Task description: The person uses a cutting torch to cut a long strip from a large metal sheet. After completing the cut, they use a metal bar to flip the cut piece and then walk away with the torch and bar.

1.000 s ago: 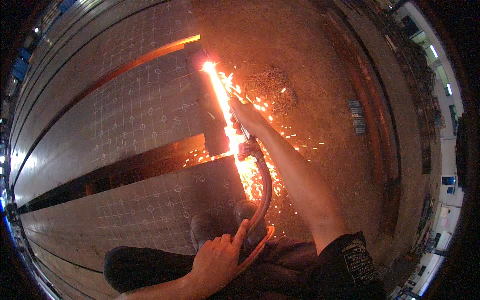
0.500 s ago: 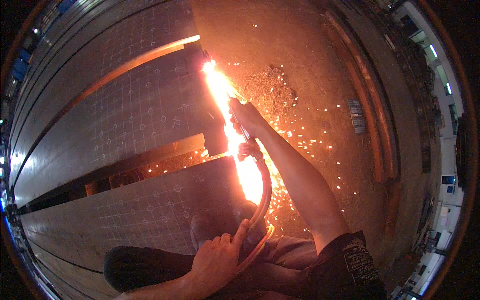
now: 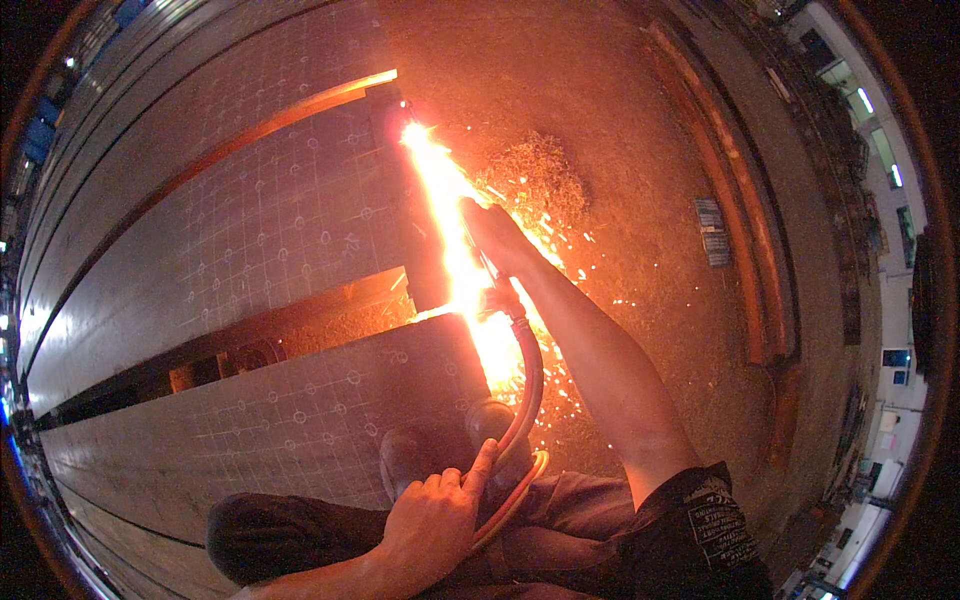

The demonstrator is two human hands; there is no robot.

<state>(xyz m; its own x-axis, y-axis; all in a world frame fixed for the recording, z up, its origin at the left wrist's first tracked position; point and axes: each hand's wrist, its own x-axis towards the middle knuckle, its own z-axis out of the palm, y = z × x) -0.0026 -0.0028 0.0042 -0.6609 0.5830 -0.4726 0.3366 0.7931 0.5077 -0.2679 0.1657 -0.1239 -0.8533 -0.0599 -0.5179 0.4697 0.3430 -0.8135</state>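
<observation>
My right hand point(image 3: 497, 238) is closed around the handle of a cutting torch point(image 3: 486, 262), reaching forward past the plate ends. Glare washes out most of the torch; a bright point of fire point(image 3: 412, 134) burns at the far edge of the marked steel plate point(image 3: 290, 205). From the torch's near end, reddish hoses point(image 3: 533, 375) curve back toward me. My left hand point(image 3: 437, 515) is closed on these hoses close to my lap, its index finger stretched along them. White-hot glare and sparks run down beside the plate edges, hiding what lies below.
A nearer marked steel plate point(image 3: 300, 410) lies across a gap, with my shoes point(image 3: 412, 462) on its end. Sparks scatter over the brown floor point(image 3: 640, 280). Long rusty steel bars point(image 3: 735, 190) and a small grey slatted piece point(image 3: 712, 232) lie at the right.
The burning point has crept slightly left along the plate edge. Sparks at the right have thinned and fall closer to the torch. My left hand has hardly moved.
</observation>
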